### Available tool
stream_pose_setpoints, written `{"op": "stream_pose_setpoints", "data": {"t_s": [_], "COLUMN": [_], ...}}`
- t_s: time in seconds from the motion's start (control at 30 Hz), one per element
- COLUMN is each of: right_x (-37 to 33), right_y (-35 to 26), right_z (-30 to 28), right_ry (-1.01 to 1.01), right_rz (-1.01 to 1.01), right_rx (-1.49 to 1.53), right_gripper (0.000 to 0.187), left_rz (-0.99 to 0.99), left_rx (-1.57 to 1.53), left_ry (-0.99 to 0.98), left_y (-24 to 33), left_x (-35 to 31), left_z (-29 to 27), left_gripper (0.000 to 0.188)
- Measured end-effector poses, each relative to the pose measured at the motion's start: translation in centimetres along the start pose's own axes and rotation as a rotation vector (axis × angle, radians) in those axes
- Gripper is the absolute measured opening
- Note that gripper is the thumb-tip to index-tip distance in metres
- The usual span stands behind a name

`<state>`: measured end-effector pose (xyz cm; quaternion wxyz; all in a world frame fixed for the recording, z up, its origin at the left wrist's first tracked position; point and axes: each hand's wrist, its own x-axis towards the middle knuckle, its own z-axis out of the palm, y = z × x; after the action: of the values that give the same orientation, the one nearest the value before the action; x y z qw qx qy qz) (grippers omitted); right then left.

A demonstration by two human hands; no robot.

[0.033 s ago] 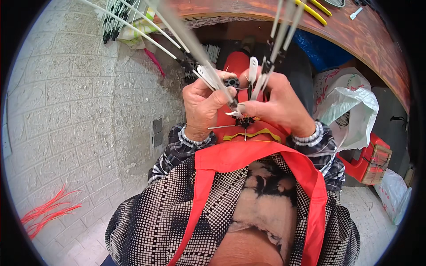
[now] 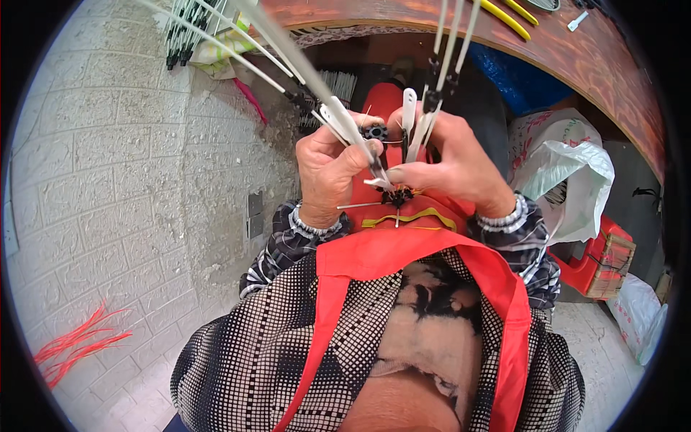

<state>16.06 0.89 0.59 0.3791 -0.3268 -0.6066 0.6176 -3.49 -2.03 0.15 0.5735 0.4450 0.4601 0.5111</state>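
Over my lap lies what looks like an umbrella frame, with long white ribs (image 2: 306, 68) rising on the left and more ribs (image 2: 448, 61) on the right, joined by black fittings. My left hand (image 2: 327, 173) is closed around the left ribs, thumb and fingers beside a round, notched black hub (image 2: 375, 132). Opposite it, my right hand (image 2: 464, 169) pinches the lower ends of the right ribs. A flat white strip with slots (image 2: 409, 108) stands up by its fingers. Below both hands sits a dark cluster of joints (image 2: 396, 196) with short white rods sticking out.
Ahead curves a reddish wooden table (image 2: 576, 65) bearing yellow-handled pliers (image 2: 507, 20). Bundled ribs with black tips (image 2: 188, 36) stand at the far left, by a rough pale wall (image 2: 129, 144). Rightward are a white plastic bag (image 2: 568, 173) and a red stool (image 2: 590, 263). Red strands (image 2: 83, 342) lie lower left.
The upper ends of the right-hand ribs have swung left and stand a little more upright. My right hand has shifted very slightly; my left hand stays in place.
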Motion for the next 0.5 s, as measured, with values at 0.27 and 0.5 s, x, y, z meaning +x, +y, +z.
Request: {"op": "stream_pose_setpoints", "data": {"t_s": [0.27, 0.5], "right_x": [0.2, 0.2], "right_y": [2.5, 4.0], "right_z": [-2.3, -0.1], "right_ry": [-0.2, 0.033], "right_rz": [0.063, 0.036], "right_rx": [0.481, 0.452], "right_gripper": [0.044, 0.041], "left_rz": [0.074, 0.042], "left_rx": [-0.032, -0.037], "left_ry": [-0.091, -0.09], "left_y": [-0.5, -0.4], "left_x": [0.3, 0.1], "left_z": [-0.1, -0.4], "left_gripper": [0.028, 0.03]}}
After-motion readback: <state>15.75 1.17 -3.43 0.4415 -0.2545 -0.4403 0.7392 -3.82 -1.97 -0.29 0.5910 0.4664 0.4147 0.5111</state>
